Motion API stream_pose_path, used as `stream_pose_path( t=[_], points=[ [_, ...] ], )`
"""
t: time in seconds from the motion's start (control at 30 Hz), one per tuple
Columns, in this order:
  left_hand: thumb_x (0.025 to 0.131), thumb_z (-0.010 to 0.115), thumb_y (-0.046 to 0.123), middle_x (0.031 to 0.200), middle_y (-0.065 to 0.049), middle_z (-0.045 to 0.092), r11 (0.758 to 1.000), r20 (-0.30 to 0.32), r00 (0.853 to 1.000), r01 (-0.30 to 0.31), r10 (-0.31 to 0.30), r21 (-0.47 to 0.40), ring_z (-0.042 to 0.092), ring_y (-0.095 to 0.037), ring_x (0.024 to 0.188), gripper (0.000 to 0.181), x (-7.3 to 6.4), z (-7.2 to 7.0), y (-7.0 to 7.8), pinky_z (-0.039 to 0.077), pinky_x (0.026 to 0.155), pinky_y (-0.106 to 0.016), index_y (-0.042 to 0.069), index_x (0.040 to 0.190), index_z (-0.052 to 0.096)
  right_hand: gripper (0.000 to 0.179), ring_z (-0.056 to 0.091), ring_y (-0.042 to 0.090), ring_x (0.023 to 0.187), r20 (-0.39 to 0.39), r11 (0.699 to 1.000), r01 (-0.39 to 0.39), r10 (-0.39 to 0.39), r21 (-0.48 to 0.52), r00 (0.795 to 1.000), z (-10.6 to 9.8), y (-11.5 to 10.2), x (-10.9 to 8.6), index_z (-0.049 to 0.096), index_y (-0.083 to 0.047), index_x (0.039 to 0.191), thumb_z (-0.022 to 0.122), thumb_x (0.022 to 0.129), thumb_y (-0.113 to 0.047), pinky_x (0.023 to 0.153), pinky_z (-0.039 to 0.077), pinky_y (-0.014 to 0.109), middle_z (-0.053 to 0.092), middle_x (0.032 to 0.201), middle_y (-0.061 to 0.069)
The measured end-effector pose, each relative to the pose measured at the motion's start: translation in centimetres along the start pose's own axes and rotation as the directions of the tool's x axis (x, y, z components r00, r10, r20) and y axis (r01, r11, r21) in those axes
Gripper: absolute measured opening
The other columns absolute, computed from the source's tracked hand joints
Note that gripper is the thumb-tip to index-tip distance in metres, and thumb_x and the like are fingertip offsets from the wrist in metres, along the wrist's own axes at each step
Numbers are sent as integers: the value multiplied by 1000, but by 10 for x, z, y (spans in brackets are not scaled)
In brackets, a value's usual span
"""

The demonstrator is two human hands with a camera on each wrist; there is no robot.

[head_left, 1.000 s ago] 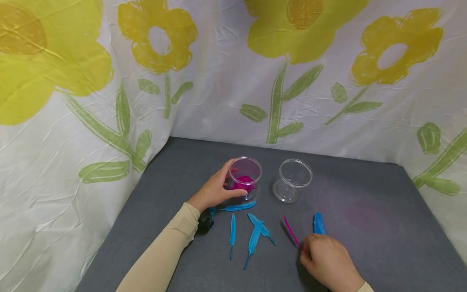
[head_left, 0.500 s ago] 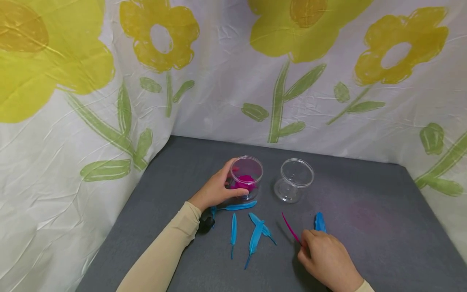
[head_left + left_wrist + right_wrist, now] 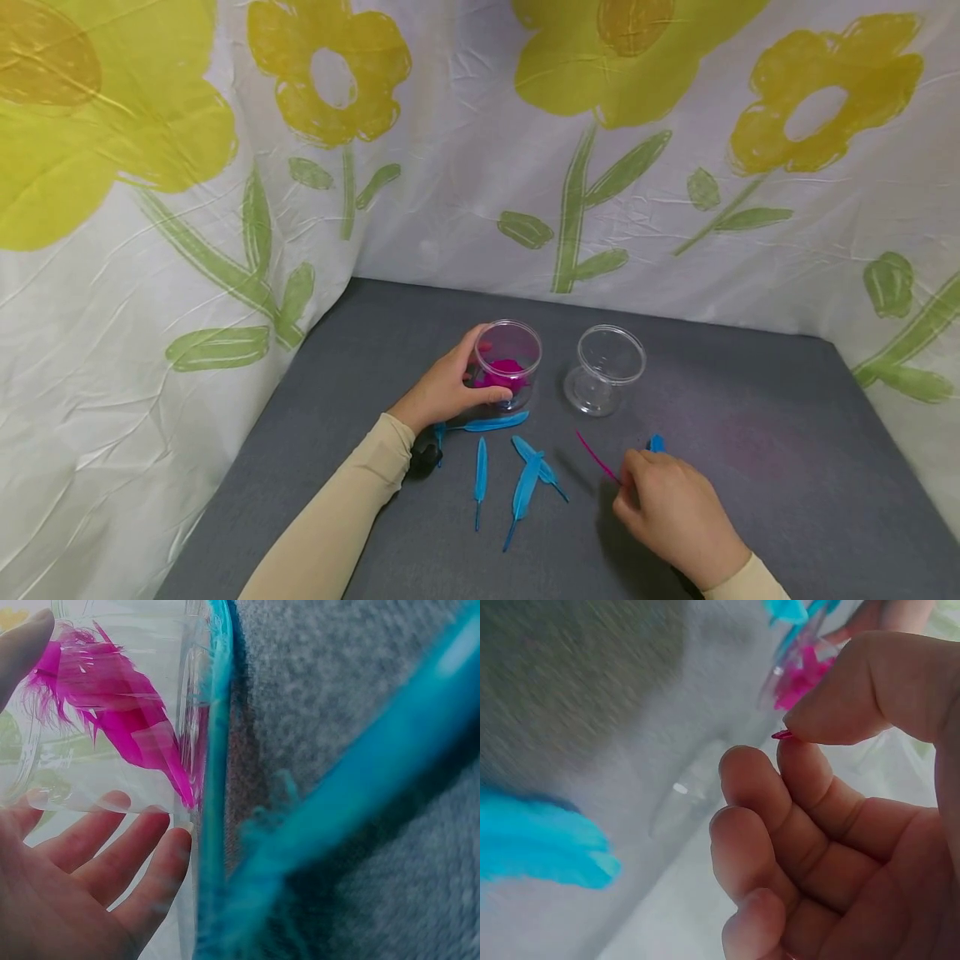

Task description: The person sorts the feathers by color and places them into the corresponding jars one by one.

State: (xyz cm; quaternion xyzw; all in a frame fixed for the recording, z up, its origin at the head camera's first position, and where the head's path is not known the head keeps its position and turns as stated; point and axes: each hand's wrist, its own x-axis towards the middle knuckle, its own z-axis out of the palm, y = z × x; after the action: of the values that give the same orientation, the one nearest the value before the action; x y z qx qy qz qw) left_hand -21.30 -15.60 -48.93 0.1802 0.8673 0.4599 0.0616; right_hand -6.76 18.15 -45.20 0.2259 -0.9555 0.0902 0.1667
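Observation:
My left hand (image 3: 450,385) grips a clear plastic jar (image 3: 528,354) from its left side, thumb in front and fingers round the back. Inside that jar lie bright pink feathers (image 3: 504,375), seen close through the wall in the left wrist view. Between thumb and forefinger, my right hand (image 3: 678,510) pinches a pink feather (image 3: 595,454) by one end; its thin edge points up and left above the table. In the right wrist view only the tip of this pink feather (image 3: 781,735) shows. A blue feather (image 3: 657,443) lies partly hidden behind the right hand.
To the right of the held jar stands a second clear jar (image 3: 611,367) with nothing in it. Several blue feathers (image 3: 522,493) lie on the dark grey table (image 3: 787,517) in front of the jars. A flower-print curtain (image 3: 450,208) hangs behind and at the sides.
My right hand has lifted the pink feather slightly up from the table, and now covers more of the blue feather behind it. The left hand keeps its grip on the jar.

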Motion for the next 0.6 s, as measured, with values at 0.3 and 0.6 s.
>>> stream_pose_path(
  t=[0.3,0.6],
  points=[
    [88,88,55,158,-5,55,1000,-9,1000,5,-5,2,61,-27,135,105,-3,-3,0,59,110,-48,39,169,24,40,20,4,58,-57,981,183,-187,-73,981,-24,3,54,37,-21,64,69,64,3,53,17,21,26,61,-12],
    [89,86,55,159,-4,54,1000,-1,1000,-4,4,-17,61,-24,137,105,-3,-1,0,58,111,-46,37,170,23,41,21,11,56,-4,932,302,-309,-203,951,-47,-2,107,33,-17,65,67,70,5,55,14,25,22,61,-5]
  ],
)
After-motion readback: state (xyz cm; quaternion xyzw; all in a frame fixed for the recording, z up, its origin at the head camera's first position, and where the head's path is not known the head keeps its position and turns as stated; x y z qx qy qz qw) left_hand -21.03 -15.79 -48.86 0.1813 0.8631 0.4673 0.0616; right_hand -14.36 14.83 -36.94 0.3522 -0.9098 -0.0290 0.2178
